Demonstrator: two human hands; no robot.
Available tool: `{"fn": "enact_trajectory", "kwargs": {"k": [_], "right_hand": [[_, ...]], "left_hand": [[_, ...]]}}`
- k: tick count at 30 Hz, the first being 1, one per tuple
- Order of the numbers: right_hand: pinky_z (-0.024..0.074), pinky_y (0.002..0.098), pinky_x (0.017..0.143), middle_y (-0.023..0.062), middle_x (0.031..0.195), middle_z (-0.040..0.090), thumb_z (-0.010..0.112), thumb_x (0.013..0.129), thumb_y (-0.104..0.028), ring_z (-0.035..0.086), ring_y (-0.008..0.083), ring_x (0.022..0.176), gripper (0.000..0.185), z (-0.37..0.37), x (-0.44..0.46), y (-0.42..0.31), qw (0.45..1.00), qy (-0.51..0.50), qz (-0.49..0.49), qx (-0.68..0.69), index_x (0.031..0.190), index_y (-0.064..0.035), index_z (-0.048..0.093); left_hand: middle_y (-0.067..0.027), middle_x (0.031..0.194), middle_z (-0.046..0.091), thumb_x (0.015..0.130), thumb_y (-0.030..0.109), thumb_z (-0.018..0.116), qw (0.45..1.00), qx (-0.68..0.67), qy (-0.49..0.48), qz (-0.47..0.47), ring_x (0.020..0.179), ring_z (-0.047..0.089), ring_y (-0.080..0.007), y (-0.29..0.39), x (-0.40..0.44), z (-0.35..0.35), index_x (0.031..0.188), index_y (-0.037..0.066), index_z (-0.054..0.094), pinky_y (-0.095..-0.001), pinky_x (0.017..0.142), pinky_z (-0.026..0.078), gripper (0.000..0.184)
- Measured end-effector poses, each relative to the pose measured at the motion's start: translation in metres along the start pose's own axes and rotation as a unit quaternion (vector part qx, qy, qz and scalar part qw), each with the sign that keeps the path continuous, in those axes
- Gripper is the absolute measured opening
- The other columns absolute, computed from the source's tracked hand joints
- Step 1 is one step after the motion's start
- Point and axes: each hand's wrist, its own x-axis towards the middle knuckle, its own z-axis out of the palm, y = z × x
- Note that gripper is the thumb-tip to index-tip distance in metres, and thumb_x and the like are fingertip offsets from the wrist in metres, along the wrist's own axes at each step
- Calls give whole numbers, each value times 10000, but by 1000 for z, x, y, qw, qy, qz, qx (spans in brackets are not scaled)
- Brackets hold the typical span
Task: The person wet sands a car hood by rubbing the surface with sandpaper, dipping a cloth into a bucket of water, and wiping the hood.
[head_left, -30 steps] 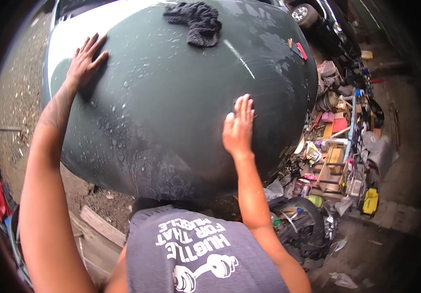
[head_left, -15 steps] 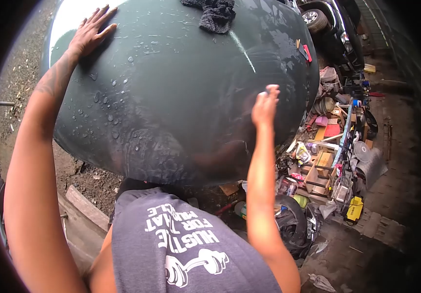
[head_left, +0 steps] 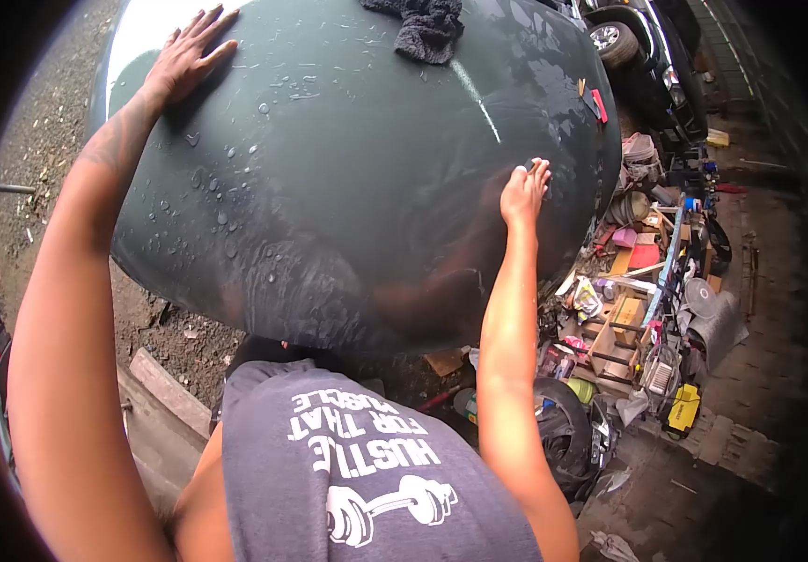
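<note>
A large dark green car panel [head_left: 348,169], wet with droplets and smeared water on its left and near side, lies in front of me. My left hand [head_left: 190,58] rests flat on its far left part, fingers spread, holding nothing. Over the right part of the panel is my right hand [head_left: 524,195], its fingers bent and close together. Whatever is under or between those fingers is hidden. A crumpled black cloth [head_left: 426,33] lies at the far middle. Near the right edge sit a red-and-black small tool [head_left: 598,105] and a small tan piece [head_left: 581,88].
To the right, the ground holds a wooden crate [head_left: 617,332], a yellow case [head_left: 683,409] and mixed clutter. Another vehicle's wheel [head_left: 613,44] stands at the far right. Wooden boards [head_left: 168,393] lie at the lower left, beside gravelly ground.
My right hand has shifted slightly right, with its fingers now angled more to the right. My left hand stays flat on the panel. The whole view has moved a little.
</note>
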Motion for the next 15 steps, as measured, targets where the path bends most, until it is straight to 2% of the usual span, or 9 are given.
{"fn": "enact_trajectory", "kwargs": {"k": [1, 2, 5, 8, 10, 11, 13, 14, 15], "right_hand": [[140, 536, 1184, 315, 1562, 133, 284, 997, -277, 136, 469, 1454, 621, 2, -2, -3, 1000, 1, 6, 17, 1476, 110, 210], [138, 542, 1182, 314, 1558, 154, 307, 982, -252, 144, 468, 1454, 617, 4, -23, -25, 998, 4, -36, 43, 1481, 96, 206], [138, 561, 1173, 314, 1532, 228, 378, 936, -167, 168, 464, 1451, 639, 20, -125, -91, 975, -30, -219, 19, 1497, 62, 175], [129, 556, 1174, 299, 1538, 235, 379, 939, -163, 167, 455, 1455, 641, 7, -88, -77, 981, -18, -170, 93, 1497, 70, 167], [117, 510, 1194, 279, 1555, 218, 319, 981, -237, 153, 437, 1462, 611, 12, -19, -27, 994, 39, -73, 67, 1478, 100, 206], [122, 504, 1198, 303, 1540, 226, 317, 991, -243, 150, 440, 1460, 614, 8, 7, -11, 998, 6, -38, 51, 1481, 104, 191], [121, 505, 1197, 321, 1537, 208, 323, 988, -240, 146, 450, 1457, 618, 3, -4, -33, 998, -16, -2, 63, 1482, 106, 186], [124, 514, 1193, 332, 1534, 199, 336, 978, -223, 147, 461, 1453, 615, 13, -36, -53, 995, 32, -61, 69, 1475, 110, 195], [122, 528, 1187, 327, 1538, 193, 353, 962, -204, 143, 469, 1452, 627, 13, -67, -76, 993, -5, -92, 69, 1480, 106, 184]], "left_hand": [[24, 1613, 197, 935, 689, 303, 999, -18, 28, 11, 1491, 157, -223, -1, 3, 1, 1530, 367, 242, -507, 1217, 86, 680], [24, 1613, 197, 935, 689, 303, 999, -17, 33, 10, 1491, 157, -223, -1, 9, -1, 1530, 367, 242, -507, 1217, 86, 680], [16, 1613, 199, 940, 680, 313, 1000, 2, -5, -7, 1491, 158, -230, 7, -1, -9, 1530, 359, 249, -511, 1214, 92, 675], [14, 1613, 199, 943, 677, 313, 1000, 2, -10, -8, 1490, 160, -236, 10, 3, -17, 1530, 355, 254, -512, 1211, 101, 672], [11, 1615, 195, 934, 695, 297, 1000, 3, -22, -16, 1490, 164, -238, 7, 3, -9, 1525, 387, 247, -517, 1208, 111, 668], [11, 1615, 195, 934, 695, 297, 1000, 2, -19, -11, 1490, 164, -238, 6, 2, -7, 1525, 387, 247, -517, 1208, 111, 668], [1, 1615, 198, 934, 697, 297, 999, -30, -4, -13, 1491, 160, -247, 4, 3, -3, 1525, 382, 252, -518, 1206, 117, 672], [1, 1615, 198, 934, 697, 297, 999, -32, 3, -10, 1491, 160, -247, 5, 7, -5, 1525, 382, 252, -518, 1206, 117, 672], [-4, 1614, 201, 933, 697, 302, 1000, -24, -3, -12, 1491, 161, -251, 5, 6, -7, 1525, 376, 257, -519, 1205, 121, 675]]}}
